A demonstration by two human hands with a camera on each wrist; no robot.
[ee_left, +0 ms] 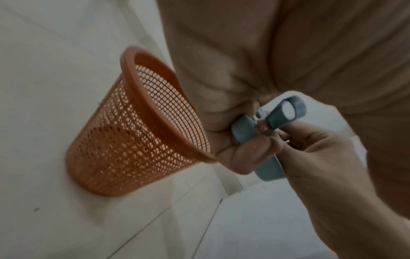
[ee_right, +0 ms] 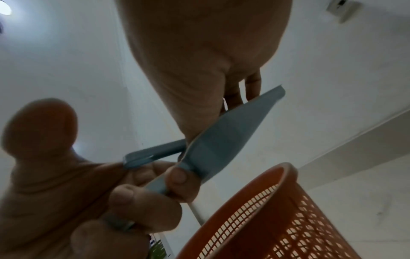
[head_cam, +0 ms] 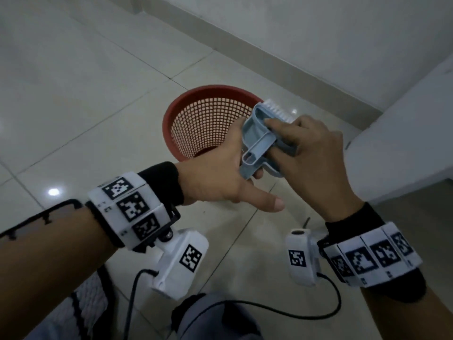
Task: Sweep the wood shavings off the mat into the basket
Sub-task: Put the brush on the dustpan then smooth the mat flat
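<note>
A red mesh basket [head_cam: 168, 123] stands on the tiled floor. Just above its near right rim both hands hold a light-blue dustpan [head_cam: 255, 133] with a white-bristled brush [head_cam: 275, 109] lying against it. My left hand [head_cam: 220, 177] cups the pan from below, fingers curled round its edge and thumb stuck out. My right hand [head_cam: 311, 153] grips the brush's blue back, its index finger lying across the pan. The right wrist view shows the pan [ee_right: 221, 143] tilted over the basket [ee_right: 288, 227]. No shavings show in any view.
A woven white-and-black mat edge [head_cam: 90, 298] lies at the bottom left by my knee. A white block of furniture [head_cam: 404, 143] stands right of the basket. Wall and skirting [head_cam: 269, 55] run behind it. Wrist-camera cables [head_cam: 269, 307] trail below my arms.
</note>
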